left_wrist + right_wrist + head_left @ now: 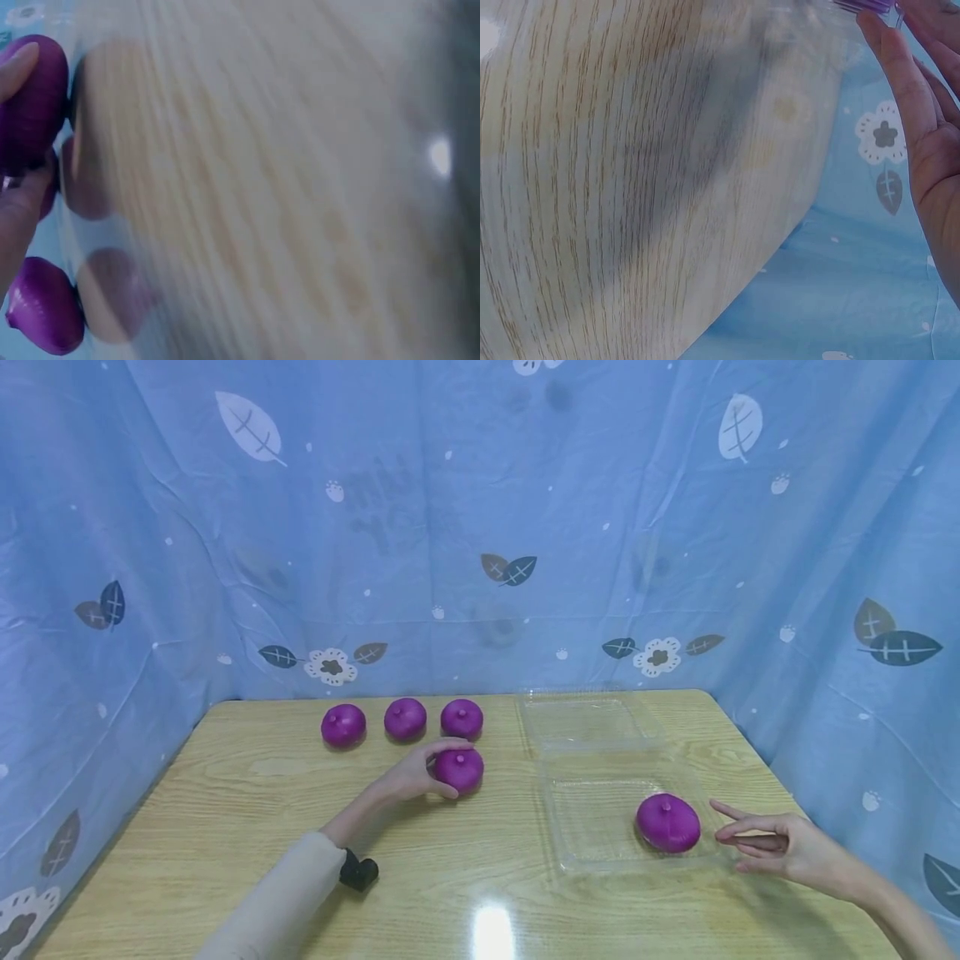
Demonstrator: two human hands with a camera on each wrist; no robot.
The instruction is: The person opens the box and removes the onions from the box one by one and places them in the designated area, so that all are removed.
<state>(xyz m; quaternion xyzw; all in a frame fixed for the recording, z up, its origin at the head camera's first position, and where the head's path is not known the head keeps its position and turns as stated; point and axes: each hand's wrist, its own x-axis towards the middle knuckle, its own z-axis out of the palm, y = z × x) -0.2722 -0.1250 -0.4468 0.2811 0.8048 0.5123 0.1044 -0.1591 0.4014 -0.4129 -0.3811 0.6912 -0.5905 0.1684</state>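
My left hand (pixel 420 772) holds a purple onion (pixel 461 771) at its left side, fingers over the far side and thumb near the front. In the left wrist view this onion (pixel 41 109) shows at the left edge, partly covered by fingers (pixel 16 71). Another purple onion (pixel 667 823) lies in the right part of a clear plastic container (pixel 562 827) with a hinged lid half (pixel 592 718) laid back behind it. Just right of that container is my right hand (pixel 787 852), fingers loosely extended, fingertips right at the container's edge. In the right wrist view, fingers (pixel 911 82) overlap the clear rim.
Along the back left of the wooden table (pixel 225 793) stand three more purple onions: one at left (pixel 343 727), a middle one (pixel 405 720) and one at right (pixel 462 719), just behind the held onion. A blue leaf-print curtain (pixel 420 527) surrounds the table's back and sides.
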